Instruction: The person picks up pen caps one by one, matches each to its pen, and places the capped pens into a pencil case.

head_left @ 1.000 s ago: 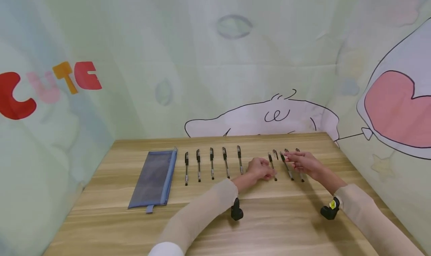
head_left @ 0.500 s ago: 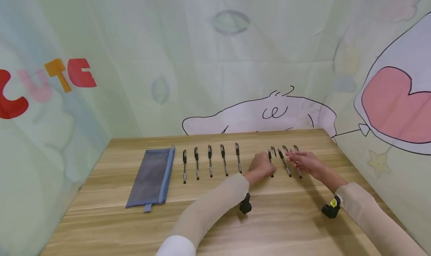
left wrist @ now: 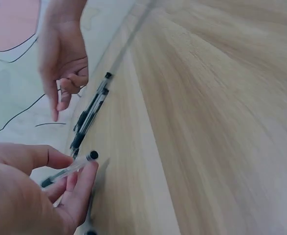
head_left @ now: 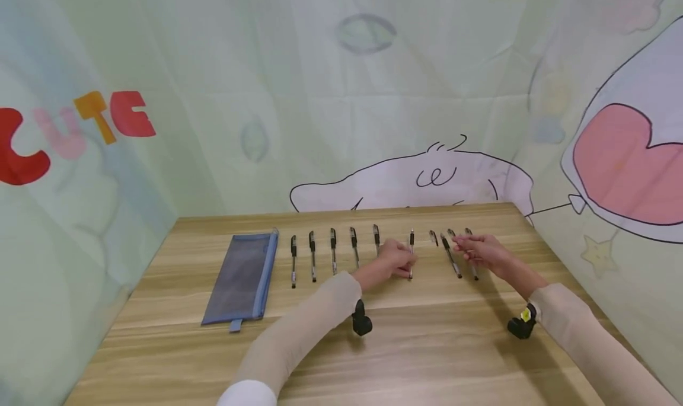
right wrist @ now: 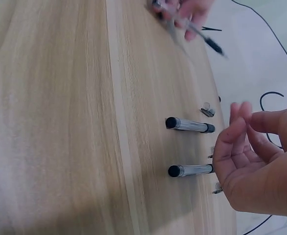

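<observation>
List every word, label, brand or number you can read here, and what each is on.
"CUTE": red, pink and orange letters on the wall backdrop, far left in the head view.
Pens: small pale marks on some barrels, too small or blurred to read.
Zip pouch: no readable text.
No brand or number can be made out.

The word "CUTE" on the backdrop; red C, pink U, orange T, red E.

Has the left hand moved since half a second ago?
Yes. In the head view, the left hand has moved to the person's left, away from the nearest loose pen cap, carrying a pen.
</observation>
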A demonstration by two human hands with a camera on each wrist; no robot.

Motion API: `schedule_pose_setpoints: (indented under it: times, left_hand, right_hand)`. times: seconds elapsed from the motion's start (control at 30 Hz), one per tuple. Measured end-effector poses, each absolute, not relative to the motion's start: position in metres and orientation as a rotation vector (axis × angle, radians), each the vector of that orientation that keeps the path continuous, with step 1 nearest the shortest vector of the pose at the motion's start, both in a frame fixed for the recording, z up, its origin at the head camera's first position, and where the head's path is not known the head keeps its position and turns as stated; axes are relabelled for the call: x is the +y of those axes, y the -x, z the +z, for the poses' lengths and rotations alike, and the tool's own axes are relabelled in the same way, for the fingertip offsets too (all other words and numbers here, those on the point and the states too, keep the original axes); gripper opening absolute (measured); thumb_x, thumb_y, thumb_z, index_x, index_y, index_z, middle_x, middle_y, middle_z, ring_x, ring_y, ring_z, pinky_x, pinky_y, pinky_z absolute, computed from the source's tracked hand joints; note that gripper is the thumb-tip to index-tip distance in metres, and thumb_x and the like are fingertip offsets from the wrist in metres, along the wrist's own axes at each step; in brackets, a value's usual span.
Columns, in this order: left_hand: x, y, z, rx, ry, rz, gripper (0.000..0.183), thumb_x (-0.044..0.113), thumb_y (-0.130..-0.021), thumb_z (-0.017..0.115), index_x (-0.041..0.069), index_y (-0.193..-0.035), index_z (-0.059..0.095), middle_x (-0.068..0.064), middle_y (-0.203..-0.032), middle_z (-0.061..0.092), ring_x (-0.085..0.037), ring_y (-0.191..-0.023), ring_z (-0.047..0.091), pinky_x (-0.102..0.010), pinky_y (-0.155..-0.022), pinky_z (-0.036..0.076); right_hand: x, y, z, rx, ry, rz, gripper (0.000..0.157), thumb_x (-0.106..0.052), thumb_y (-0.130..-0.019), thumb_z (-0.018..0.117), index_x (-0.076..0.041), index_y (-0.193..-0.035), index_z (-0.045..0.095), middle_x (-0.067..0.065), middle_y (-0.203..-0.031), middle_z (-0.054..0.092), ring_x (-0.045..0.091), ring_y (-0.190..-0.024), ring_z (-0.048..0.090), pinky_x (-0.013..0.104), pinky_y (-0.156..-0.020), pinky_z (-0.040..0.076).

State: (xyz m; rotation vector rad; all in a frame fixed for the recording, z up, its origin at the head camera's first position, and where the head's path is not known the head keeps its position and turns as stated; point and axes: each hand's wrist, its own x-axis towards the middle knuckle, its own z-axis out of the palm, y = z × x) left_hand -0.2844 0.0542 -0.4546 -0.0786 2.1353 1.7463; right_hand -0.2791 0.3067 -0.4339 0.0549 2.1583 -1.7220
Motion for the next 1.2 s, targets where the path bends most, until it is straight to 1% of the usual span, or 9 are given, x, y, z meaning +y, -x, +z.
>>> schedule_pose_setpoints:
  times: [0.07, 0.13, 0.3, 0.47, 0.57, 0.7, 0.8, 1.0, 1.2]
  left_hand:
    - [0.044, 0.284, -0.454, 2.072, 0.087, 1.775, 0.014, 0.0, -0.09, 0.071, -0.001, -0.104, 0.068, -0.007, -0.078, 0.066, -0.016, -0.066, 0.063, -0.028, -0.065, 0.064]
    - [0.034, 0.283, -0.452, 2.02, 0.088, 1.786, 0.022, 0.0, -0.09, 0.07, -0.002, -0.112, 0.067, -0.011, -0.088, 0.07, -0.018, -0.073, 0.066, -0.029, -0.069, 0.065]
    - [0.009, 0.278, -0.442, 1.939, 0.038, 1.782, 0.035, -0.002, -0.089, 0.067, -0.003, -0.123, 0.062, -0.019, -0.106, 0.071, -0.024, -0.086, 0.071, -0.029, -0.076, 0.065]
    - [-0.014, 0.272, -0.435, 1.935, 0.015, 1.761, 0.035, -0.001, -0.089, 0.067, -0.003, -0.124, 0.062, -0.017, -0.107, 0.072, -0.02, -0.083, 0.07, -0.029, -0.078, 0.064]
    - [-0.027, 0.269, -0.434, 1.93, 0.002, 1.758, 0.035, -0.001, -0.09, 0.067, -0.004, -0.124, 0.062, -0.02, -0.113, 0.071, -0.018, -0.08, 0.068, -0.029, -0.078, 0.064]
    - [-0.041, 0.265, -0.435, 1.917, -0.001, 1.759, 0.038, -0.001, -0.091, 0.066, -0.005, -0.128, 0.059, -0.021, -0.116, 0.07, -0.017, -0.081, 0.068, -0.029, -0.079, 0.064]
    - [-0.047, 0.262, -0.436, 1.916, -0.001, 1.754, 0.038, 0.001, -0.091, 0.066, -0.006, -0.128, 0.058, -0.019, -0.112, 0.07, -0.017, -0.081, 0.067, -0.03, -0.081, 0.064]
    - [-0.051, 0.256, -0.437, 1.9, -0.008, 1.763, 0.038, 0.003, -0.092, 0.068, -0.005, -0.127, 0.058, -0.021, -0.113, 0.07, -0.02, -0.088, 0.069, -0.029, -0.082, 0.064]
    - [-0.051, 0.254, -0.44, 1.905, -0.024, 1.768, 0.037, 0.004, -0.093, 0.067, -0.005, -0.128, 0.059, -0.025, -0.115, 0.07, -0.017, -0.083, 0.07, -0.028, -0.079, 0.064]
  right_hand:
    - [0.303, 0.281, -0.434, 2.174, -0.036, -1.707, 0.052, -0.019, -0.11, 0.048, 0.013, -0.149, 0.038, -0.014, -0.093, 0.075, -0.003, -0.071, 0.062, 0.015, -0.067, 0.056]
    - [0.3, 0.283, -0.435, 2.188, -0.022, -1.691, 0.051, -0.017, -0.109, 0.047, 0.014, -0.149, 0.038, -0.013, -0.093, 0.076, -0.002, -0.072, 0.064, 0.015, -0.069, 0.058]
    - [0.29, 0.288, -0.436, 2.249, 0.002, -1.646, 0.048, -0.013, -0.108, 0.048, 0.016, -0.147, 0.04, -0.009, -0.094, 0.076, 0.0, -0.07, 0.065, 0.016, -0.069, 0.058]
    - [0.285, 0.293, -0.434, 2.368, 0.031, -1.538, 0.045, -0.013, -0.108, 0.048, 0.016, -0.142, 0.046, -0.007, -0.092, 0.074, 0.001, -0.069, 0.064, 0.018, -0.066, 0.058]
    - [0.283, 0.299, -0.434, 2.43, 0.047, -1.486, 0.043, -0.014, -0.108, 0.049, 0.017, -0.139, 0.049, -0.005, -0.093, 0.074, 0.001, -0.069, 0.064, 0.019, -0.065, 0.058]
    - [0.279, 0.309, -0.437, 2.539, 0.084, -1.427, 0.04, -0.011, -0.106, 0.052, 0.02, -0.132, 0.054, 0.007, -0.093, 0.076, 0.002, -0.066, 0.064, 0.019, -0.061, 0.057]
    - [0.274, 0.316, -0.441, 2.663, 0.15, -1.303, 0.036, -0.008, -0.104, 0.054, 0.02, -0.126, 0.059, 0.014, -0.088, 0.075, 0.004, -0.062, 0.062, 0.02, -0.054, 0.054]
    - [0.263, 0.326, -0.448, 2.855, 0.256, -1.081, 0.029, -0.006, -0.099, 0.058, 0.017, -0.113, 0.068, 0.011, -0.069, 0.07, 0.007, -0.053, 0.056, 0.019, -0.046, 0.047]
    - [0.254, 0.333, -0.454, 2.871, 0.241, -1.041, 0.026, -0.01, -0.098, 0.064, 0.015, -0.104, 0.071, 0.003, -0.059, 0.064, 0.006, -0.048, 0.051, 0.02, -0.045, 0.045]
